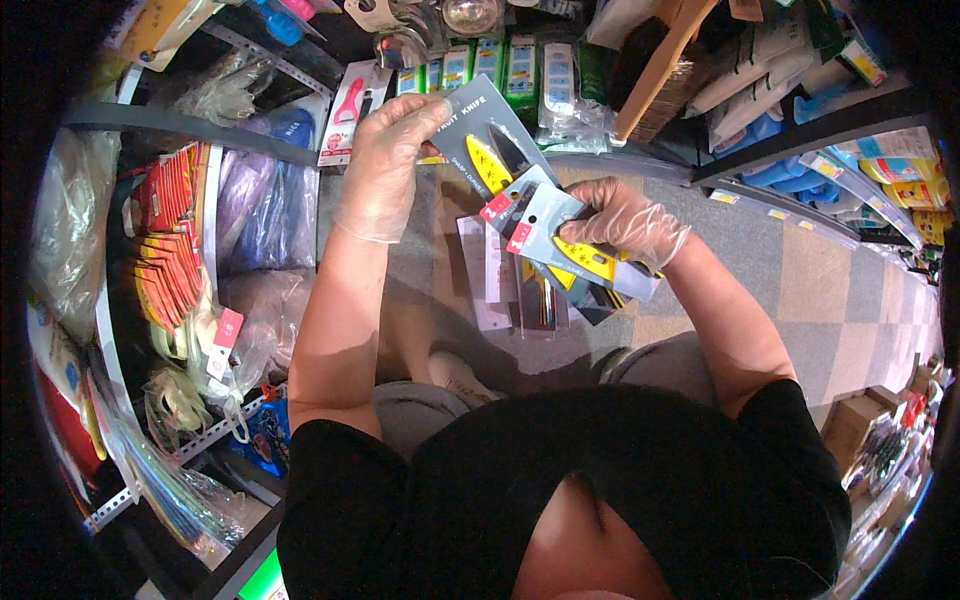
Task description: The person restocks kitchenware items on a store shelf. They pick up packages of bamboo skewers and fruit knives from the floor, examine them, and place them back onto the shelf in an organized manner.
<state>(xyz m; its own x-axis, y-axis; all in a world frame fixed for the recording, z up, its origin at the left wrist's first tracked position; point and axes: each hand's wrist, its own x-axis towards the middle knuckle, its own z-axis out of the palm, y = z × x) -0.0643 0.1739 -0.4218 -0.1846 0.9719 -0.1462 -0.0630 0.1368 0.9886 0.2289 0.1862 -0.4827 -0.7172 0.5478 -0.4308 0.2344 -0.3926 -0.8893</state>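
Note:
Both hands wear clear disposable gloves. My left hand (391,154) pinches the corner of a grey carded fruit knife (487,161), which shows a yellow sheath and a dark blade. Gathered in my right hand (626,221) are several carded fruit knives (570,247) with yellow sheaths and red-cornered cards, fanned out and overlapping. The left hand's card slants down to meet this bunch, partly behind it. Below the hands, flat packages (491,281) lie on the tiled floor, partly hidden by the cards.
Ahead is a shelf holding a pink peeler on a card (349,105), green-and-white packages (520,75) and a wooden-handled brush (660,75). Shelving at left holds red-orange packets (165,277) and bagged goods. A metal shelf frame (795,131) stands at right, with cardboard boxes (855,427) lower down.

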